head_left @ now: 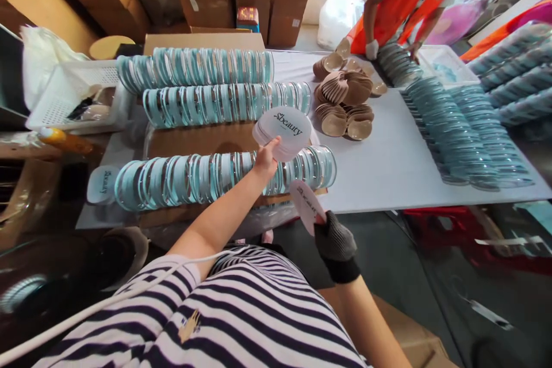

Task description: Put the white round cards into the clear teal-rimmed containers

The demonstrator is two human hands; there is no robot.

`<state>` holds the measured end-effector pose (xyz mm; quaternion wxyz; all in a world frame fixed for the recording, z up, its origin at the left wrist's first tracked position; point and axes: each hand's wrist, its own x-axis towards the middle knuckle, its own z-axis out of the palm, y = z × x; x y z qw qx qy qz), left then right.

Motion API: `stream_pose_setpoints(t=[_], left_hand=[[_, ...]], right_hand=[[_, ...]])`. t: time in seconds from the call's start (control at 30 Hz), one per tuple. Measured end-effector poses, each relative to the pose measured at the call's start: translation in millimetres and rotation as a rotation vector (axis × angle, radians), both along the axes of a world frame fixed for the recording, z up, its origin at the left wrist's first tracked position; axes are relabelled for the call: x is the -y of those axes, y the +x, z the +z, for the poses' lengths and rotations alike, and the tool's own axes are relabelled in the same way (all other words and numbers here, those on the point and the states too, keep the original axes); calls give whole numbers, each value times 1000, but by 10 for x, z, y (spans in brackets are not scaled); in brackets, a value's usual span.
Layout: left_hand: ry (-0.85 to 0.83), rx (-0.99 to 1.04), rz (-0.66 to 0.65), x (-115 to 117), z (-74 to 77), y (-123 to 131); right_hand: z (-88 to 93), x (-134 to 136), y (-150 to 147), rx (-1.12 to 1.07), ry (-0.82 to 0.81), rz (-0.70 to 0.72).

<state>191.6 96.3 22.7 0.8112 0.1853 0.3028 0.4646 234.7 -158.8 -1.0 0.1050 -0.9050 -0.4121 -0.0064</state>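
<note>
My left hand (266,158) is bare and pinches a small stack of white rounded sheets (284,141), the top one printed "beauty" in black. The stack is above the front row of round teal-and-clear pieces (172,181), which stand on edge and packed closely. My right hand (337,241), in a grey glove, grips one similar printed sheet (307,206) by its edge, just off the table's front edge. Two more rows of the round pieces (224,104) lie behind the front row. Another printed sheet (101,185) rests at the left end.
Brown spoon-shaped pieces (345,89) are piled on the white table (383,161). More teal pieces (448,132) lie in rows at the right, by a person (401,0) in orange. A white basket (56,103) stands left; cardboard boxes (288,6) line the back.
</note>
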Motion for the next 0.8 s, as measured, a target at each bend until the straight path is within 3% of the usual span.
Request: stream_pose_setpoints(t=[0.1,0.23,0.37,0.47,0.67,0.8], left_hand=[[9,21,-20,3,-36,-4],[-18,28,-43,37,-40,-13],[-25,27,-32,25,-57,-18],[-12,46,-28,9,-90,-16],[14,43,-39,8,-131,-38],[54,47,-43,28,-131,-49]], right_hand=[[-97,-404,-114,-84,-197,19],[-18,-832,-37,-139,-225,21],[19,-855,25,-116,-138,24],[-88,-935,25,-98,-81,64],[-228,-1159,42,-99,-125,131],[-169,-1112,81,-487,-44,173]])
